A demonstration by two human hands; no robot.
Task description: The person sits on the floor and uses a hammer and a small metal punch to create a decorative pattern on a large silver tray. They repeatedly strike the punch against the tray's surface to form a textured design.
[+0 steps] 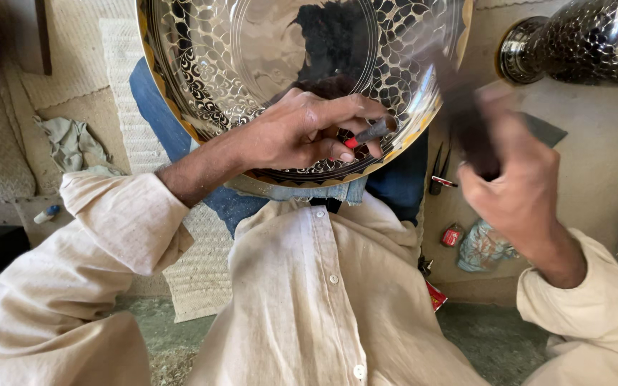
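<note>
Polished, scale-patterned metal forms the large engraved tray (302, 78), which is propped on edge against the lap so that its face is presented in the head view. A short dark chisel (375, 131) is pinched against it by the curled fingers of the left hand (302, 132). A blurred dark mallet (470, 121) is gripped in the closed right hand (513, 186), raised beside the rim; a metal vase (588, 39) lies apart.

Metalwork workshop: engraved tray (202, 86), tools (439, 171).
</note>
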